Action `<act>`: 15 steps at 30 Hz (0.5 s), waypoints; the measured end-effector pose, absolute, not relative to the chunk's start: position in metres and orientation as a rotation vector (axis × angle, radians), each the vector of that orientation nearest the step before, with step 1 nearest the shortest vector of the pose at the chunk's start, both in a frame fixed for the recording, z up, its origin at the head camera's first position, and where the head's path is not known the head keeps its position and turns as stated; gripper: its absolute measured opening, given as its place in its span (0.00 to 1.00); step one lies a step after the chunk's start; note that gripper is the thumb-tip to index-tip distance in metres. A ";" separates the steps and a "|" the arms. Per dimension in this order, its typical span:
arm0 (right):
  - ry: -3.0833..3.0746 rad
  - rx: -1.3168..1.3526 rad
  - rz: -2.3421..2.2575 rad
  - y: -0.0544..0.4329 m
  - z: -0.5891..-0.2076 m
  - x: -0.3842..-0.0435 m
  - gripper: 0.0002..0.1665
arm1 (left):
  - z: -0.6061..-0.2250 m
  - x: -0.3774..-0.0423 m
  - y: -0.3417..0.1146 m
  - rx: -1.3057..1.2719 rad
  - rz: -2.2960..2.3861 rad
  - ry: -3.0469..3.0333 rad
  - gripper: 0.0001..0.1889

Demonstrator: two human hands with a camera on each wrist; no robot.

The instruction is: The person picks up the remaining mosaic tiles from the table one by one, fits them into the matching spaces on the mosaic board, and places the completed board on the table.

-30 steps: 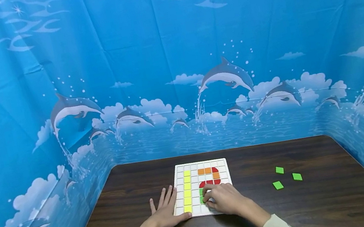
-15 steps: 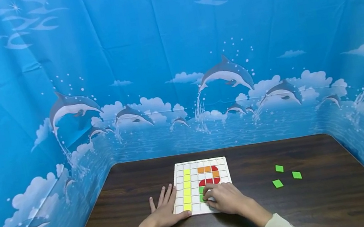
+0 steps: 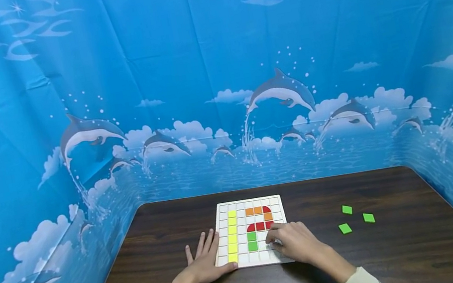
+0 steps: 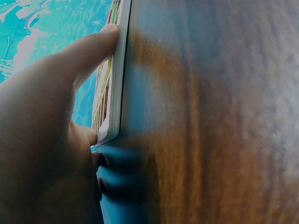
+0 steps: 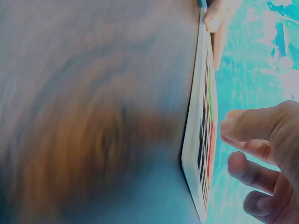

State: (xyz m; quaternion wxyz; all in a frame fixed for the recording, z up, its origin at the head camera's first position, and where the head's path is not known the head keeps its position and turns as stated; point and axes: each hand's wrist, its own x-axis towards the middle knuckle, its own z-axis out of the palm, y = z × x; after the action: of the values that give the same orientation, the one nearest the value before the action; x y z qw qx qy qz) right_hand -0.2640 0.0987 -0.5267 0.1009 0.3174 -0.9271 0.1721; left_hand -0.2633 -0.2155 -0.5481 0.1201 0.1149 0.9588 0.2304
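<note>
A white grid board (image 3: pixel 244 262) lies flat on the table, bearing a column of yellow tiles (image 3: pixel 232 239) at its left. On its right half sit orange tiles (image 3: pixel 253 211), red tiles (image 3: pixel 260 226) and, below these, green tiles (image 3: pixel 252 246). My left hand (image 3: pixel 203 268) is spread at the board's left corner, its thumb on the near edge; the left wrist view shows that thumb (image 4: pixel 100 44) against the rim. Over the board's right side is my right hand (image 3: pixel 296 240), fingers loosely bent. Nothing shows between its fingertips (image 5: pixel 229 128) in the right wrist view.
Three loose green tiles (image 3: pixel 345 229) lie on the dark wooden table (image 3: pixel 408 241) to the right of the board. A blue curtain (image 3: pixel 217 87) printed with dolphins stands around the table's far and side edges.
My right hand has moved off the green tiles toward the right side of the board, leaving them in full view. The left hand stays in place.
</note>
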 end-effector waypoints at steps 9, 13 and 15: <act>-2.700 0.799 0.472 0.126 -0.522 -0.261 0.08 | -0.548 -0.263 -0.216 0.310 0.632 2.795 0.64; -2.711 0.715 0.461 0.140 -0.521 -0.260 0.09 | -0.542 -0.260 -0.214 0.311 0.653 2.782 0.64; -2.716 0.684 0.467 0.148 -0.520 -0.260 0.09 | -0.542 -0.261 -0.214 0.312 0.648 2.785 0.64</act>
State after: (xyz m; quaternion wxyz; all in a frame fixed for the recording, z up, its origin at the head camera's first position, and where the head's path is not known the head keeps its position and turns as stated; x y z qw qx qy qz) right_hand -0.2596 0.1478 -0.5203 0.1504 0.2380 -0.9457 0.1625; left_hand -0.2605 -0.2141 -0.5416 0.1321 0.1076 0.9597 0.2233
